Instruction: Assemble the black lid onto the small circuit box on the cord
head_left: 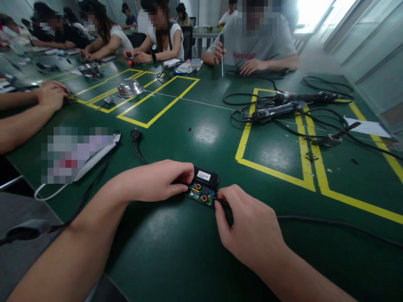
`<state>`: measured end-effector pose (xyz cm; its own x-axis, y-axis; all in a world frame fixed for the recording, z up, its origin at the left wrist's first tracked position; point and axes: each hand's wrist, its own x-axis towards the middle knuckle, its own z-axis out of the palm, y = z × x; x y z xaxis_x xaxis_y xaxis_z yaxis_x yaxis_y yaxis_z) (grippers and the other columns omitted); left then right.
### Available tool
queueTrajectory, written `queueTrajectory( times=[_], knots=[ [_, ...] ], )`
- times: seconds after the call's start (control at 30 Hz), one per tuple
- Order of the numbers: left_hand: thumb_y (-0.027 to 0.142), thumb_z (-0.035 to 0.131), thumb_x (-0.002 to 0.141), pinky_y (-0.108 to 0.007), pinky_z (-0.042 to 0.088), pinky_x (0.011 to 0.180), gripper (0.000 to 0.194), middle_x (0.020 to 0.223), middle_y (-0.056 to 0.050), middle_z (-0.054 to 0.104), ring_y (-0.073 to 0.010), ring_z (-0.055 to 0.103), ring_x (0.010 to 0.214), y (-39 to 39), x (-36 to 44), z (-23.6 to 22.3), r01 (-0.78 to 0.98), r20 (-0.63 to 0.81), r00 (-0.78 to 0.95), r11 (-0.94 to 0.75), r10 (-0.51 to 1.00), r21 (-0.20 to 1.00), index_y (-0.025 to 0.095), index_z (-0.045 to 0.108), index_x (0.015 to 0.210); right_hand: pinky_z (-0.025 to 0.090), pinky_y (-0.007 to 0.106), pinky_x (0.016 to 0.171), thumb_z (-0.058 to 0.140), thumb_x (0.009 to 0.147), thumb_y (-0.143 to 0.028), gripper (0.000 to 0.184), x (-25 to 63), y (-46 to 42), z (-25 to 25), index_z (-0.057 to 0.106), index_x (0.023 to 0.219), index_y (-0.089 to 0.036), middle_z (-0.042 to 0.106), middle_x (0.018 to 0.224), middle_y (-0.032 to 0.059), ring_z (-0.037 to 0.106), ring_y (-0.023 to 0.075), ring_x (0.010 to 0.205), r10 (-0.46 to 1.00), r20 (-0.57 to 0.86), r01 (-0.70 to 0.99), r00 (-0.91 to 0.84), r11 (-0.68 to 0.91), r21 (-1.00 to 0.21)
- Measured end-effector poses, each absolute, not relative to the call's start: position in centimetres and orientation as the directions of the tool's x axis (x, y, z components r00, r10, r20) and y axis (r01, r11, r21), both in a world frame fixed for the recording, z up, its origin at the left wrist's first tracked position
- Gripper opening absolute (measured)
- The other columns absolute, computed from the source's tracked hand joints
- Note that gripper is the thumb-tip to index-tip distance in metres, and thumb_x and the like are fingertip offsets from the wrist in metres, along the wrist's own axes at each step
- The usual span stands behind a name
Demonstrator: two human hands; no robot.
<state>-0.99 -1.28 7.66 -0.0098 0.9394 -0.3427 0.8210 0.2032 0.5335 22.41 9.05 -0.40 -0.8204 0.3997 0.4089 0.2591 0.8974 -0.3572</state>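
A small green circuit board [201, 195] with copper coils and coloured wires lies exposed on the table in front of me. Against its far side is a black plastic cover [208, 177] bearing a white label. My left hand [163, 181] is closed at the left end of the board, thumb and fingertips on that edge; its fingers partly hide what they pinch. At the other end, my right hand [250, 220] pinches a black cable [224, 203] where it meets the board. The cable reappears beyond that hand and runs off to the right.
Beyond my left wrist lies a black plug [136, 135] on a cord. A white pouch-like item [94, 158] rests at left. Electric screwdrivers [278, 112] with tangled cords and small screws [311, 157] lie right. A metal bowl [129, 88] stands farther back; people sit around the green table [176, 251].
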Motion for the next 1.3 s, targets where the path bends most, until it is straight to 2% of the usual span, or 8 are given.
queueTrajectory(
  times=[0.3,0.47,0.8,0.93,1.0,1.1,1.17,1.3],
  knots=[
    [0.030,0.069,0.097,-0.027,0.044,0.069,0.011,0.085,0.001,0.073,-0.0164,0.064,0.075,-1.2,-1.5,8.0,0.768,-0.283,-0.023,0.198,0.959,0.609,0.021,0.070,0.091,0.045,0.032,0.055,0.054,0.103,-0.020,0.015,22.5,9.2,-0.2,0.057,0.090,-0.025,0.070,0.089,0.0052,0.064,0.0177,0.065,0.450,0.409,0.237,-0.794,0.848,-0.473],
    [0.029,0.066,0.097,-0.027,0.047,0.071,0.012,0.091,-0.001,0.076,-0.0166,0.067,0.079,-1.4,-2.1,7.7,0.763,-0.254,-0.007,0.170,0.967,0.623,0.020,0.074,0.096,0.045,0.031,0.055,0.054,0.099,-0.017,0.011,22.6,9.4,0.1,0.058,0.091,-0.024,0.067,0.086,0.0035,0.062,0.0165,0.065,0.457,0.415,0.200,-0.787,0.825,-0.529],
    [0.015,0.076,0.092,-0.025,0.049,0.080,0.007,0.094,0.002,0.080,-0.0162,0.073,0.086,-0.9,-2.7,6.7,0.803,-0.253,-0.011,0.159,0.968,0.574,0.021,0.080,0.093,0.039,0.037,0.068,0.055,0.096,-0.013,0.022,22.4,9.7,0.0,0.050,0.080,-0.026,0.062,0.078,0.0036,0.057,0.0223,0.074,0.391,0.468,0.195,-0.792,0.890,-0.413],
    [0.019,0.079,0.092,-0.028,0.053,0.085,0.008,0.099,-0.002,0.078,-0.0178,0.073,0.090,-0.8,-1.5,6.9,0.836,-0.128,-0.016,0.084,0.992,0.542,0.020,0.078,0.084,0.037,0.037,0.069,0.054,0.097,-0.013,0.020,22.3,9.7,-0.1,0.051,0.081,-0.025,0.061,0.078,0.0029,0.055,0.0219,0.074,0.396,0.455,0.207,-0.798,0.888,-0.410],
    [0.023,0.077,0.096,-0.032,0.055,0.095,0.007,0.112,-0.005,0.078,-0.0206,0.075,0.102,-0.5,-1.0,6.6,0.833,-0.009,-0.031,0.031,0.999,0.552,0.020,0.081,0.091,0.037,0.037,0.070,0.054,0.097,-0.013,0.019,22.3,9.7,-0.2,0.052,0.083,-0.025,0.062,0.079,0.0030,0.057,0.0220,0.075,0.399,0.452,0.204,-0.798,0.884,-0.420],
    [0.025,0.072,0.102,-0.039,0.053,0.112,0.018,0.135,-0.009,0.077,-0.0253,0.073,0.124,0.1,-0.7,5.8,0.842,0.082,-0.037,-0.013,0.996,0.539,0.023,0.084,0.116,0.039,0.037,0.070,0.053,0.098,-0.014,0.012,22.2,9.7,-0.2,0.057,0.092,-0.024,0.065,0.083,0.0034,0.059,0.0223,0.076,0.420,0.449,0.207,-0.789,0.869,-0.449],
    [0.026,0.073,0.102,-0.042,0.051,0.117,0.026,0.142,-0.009,0.076,-0.0268,0.071,0.131,0.3,-0.8,5.1,0.860,0.039,-0.007,-0.014,0.999,0.511,0.025,0.082,0.126,0.040,0.037,0.071,0.054,0.097,-0.016,0.009,22.2,9.7,-0.3,0.058,0.098,-0.024,0.066,0.085,0.0035,0.061,0.0225,0.076,0.443,0.443,0.217,-0.780,0.854,-0.473],
    [0.028,0.079,0.100,-0.043,0.053,0.114,0.036,0.136,-0.009,0.079,-0.0280,0.073,0.127,0.5,-1.1,4.5,0.886,-0.014,-0.056,0.056,0.998,0.461,0.023,0.078,0.136,0.042,0.038,0.072,0.057,0.088,-0.017,0.017,22.3,9.6,-0.3,0.055,0.103,-0.024,0.067,0.088,0.0041,0.063,0.0234,0.078,0.478,0.401,0.230,-0.782,0.819,-0.526]
  ],
)
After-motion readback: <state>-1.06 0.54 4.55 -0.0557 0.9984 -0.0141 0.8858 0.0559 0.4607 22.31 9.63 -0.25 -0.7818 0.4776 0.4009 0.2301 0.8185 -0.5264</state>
